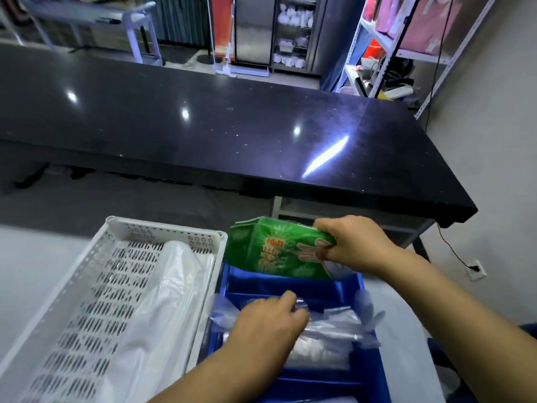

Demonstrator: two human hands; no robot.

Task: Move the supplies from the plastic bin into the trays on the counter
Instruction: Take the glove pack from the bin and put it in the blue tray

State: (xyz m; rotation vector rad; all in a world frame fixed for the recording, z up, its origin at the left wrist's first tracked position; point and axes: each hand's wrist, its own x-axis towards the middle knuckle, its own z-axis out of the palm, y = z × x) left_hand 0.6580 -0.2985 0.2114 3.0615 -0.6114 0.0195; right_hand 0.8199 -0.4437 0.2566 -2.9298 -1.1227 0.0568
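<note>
A blue plastic bin (293, 283) sits in front of me with a divider inside. My right hand (353, 242) grips a green printed packet (270, 251) and holds it tilted above the bin's far end. My left hand (268, 324) is down in the bin, fingers closed on a clear plastic bag (334, 324) with white contents. Left of the bin stands a white perforated tray (96, 286) with a white plastic bag (162, 301) lying in it.
A long black glossy counter (203, 120) stretches across beyond the bin. A white metal shelf unit (406, 48) with pink boxes stands at the back right. A wall socket with a black cable (475, 269) is at the right.
</note>
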